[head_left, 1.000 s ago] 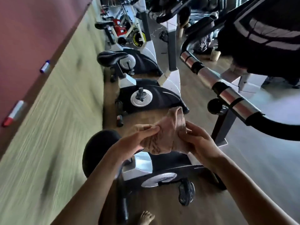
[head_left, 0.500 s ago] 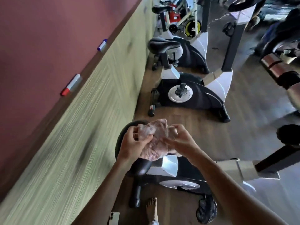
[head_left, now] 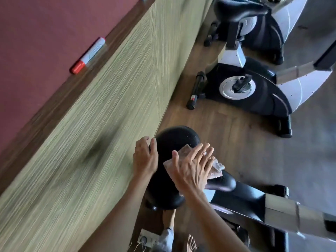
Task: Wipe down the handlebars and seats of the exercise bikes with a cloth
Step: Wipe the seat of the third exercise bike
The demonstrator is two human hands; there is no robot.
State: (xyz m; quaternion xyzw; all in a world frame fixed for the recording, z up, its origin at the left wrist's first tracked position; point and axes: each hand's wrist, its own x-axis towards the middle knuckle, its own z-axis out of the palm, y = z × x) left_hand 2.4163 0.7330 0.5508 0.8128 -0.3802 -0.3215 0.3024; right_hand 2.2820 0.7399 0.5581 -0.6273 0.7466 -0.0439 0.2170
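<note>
Down from mid-air since half a second ago: cloth (head_left: pixel 215 165) now flat on the black seat (head_left: pixel 174 139) of the nearest bike, no longer bunched between both hands. Pinkish, crumpled, spread over the seat's right part toward the narrow nose. Pressed there under the right hand (head_left: pixel 190 170), fingers straight and spread across the fabric, palm down. Left hand (head_left: pixel 145 159) moved off the cloth as well, now resting on the seat's left edge, fingers bent over the rim nearest the wall. Both forearms bare, reaching in from the bottom of the view.

Below the seat, the same bike's black and silver frame (head_left: pixel 280 213) running off to the right. Further ahead, a second bike (head_left: pixel 254 90) on the wooden floor (head_left: pixel 227 124), silver disc and crank on its black housing, with a third bike's seat (head_left: pixel 238 8) beyond it at the top. Left, a striped greenish wall panel (head_left: pixel 101 113) under a dark wooden ledge, red wall above. On the ledge, a white marker with a red cap (head_left: pixel 88 55). At the bottom edge, a bare foot (head_left: pixel 190 243) and a white socket strip (head_left: pixel 147 238) on the floor.
</note>
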